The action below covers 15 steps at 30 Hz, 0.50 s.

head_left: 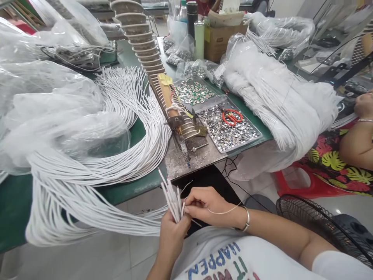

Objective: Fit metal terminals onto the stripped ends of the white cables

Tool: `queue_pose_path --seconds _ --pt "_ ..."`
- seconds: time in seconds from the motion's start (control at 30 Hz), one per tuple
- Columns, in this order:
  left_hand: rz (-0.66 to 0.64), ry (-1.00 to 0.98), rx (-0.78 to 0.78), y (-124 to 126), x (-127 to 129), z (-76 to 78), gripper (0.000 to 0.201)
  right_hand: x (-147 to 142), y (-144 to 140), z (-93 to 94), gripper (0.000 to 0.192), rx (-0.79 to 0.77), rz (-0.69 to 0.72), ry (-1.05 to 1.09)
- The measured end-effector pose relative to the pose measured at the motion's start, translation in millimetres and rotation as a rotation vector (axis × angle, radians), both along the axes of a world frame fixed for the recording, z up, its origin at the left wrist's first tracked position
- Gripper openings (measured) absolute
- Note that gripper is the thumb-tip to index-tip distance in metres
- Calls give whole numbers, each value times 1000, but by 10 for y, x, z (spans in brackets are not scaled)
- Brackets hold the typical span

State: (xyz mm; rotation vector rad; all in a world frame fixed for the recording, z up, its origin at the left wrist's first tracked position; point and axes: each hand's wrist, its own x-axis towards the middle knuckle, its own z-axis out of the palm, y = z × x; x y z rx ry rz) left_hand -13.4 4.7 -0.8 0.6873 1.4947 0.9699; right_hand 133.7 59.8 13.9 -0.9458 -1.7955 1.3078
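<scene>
Hundreds of white cables (96,155) sweep across the green table (17,202) and hang off its near edge. Below, the left hand (171,233), wrist bent upward, grips a fan of cable ends (171,196); the right hand (208,206) pinches one end.

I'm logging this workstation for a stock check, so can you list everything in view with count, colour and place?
white cords: many, white, fanned over the green table
held cord ends: a small bunch, white, in the left hand
plastic bags: several, clear, left of the table
bagged cords: one big bundle, white, right side
slotted rack: one, pale wood, table centre
trays of metal bits: two, silver, right of the rack
scissors: one, red-handled, on the nearer tray
cardboard box: one, brown, far end
fan: one, black, lower right
other person's arm: one, right edge
left hand: grips the bunch
right hand: pinches at the bunch's ends
</scene>
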Motion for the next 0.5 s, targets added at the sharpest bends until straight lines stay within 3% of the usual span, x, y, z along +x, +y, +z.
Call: queue_pose_path --seconds 0.1,0.33,0.5 --pt "14 -64 99 -46 -48 -14 31 66 -9 -1 17 -179 -22 159" --pt "28 -182 57 -13 102 14 31 9 -81 -175 35 39 -198 292" --pt "38 -100 94 -2 96 -34 40 105 -123 -184 39 -43 -106 152"
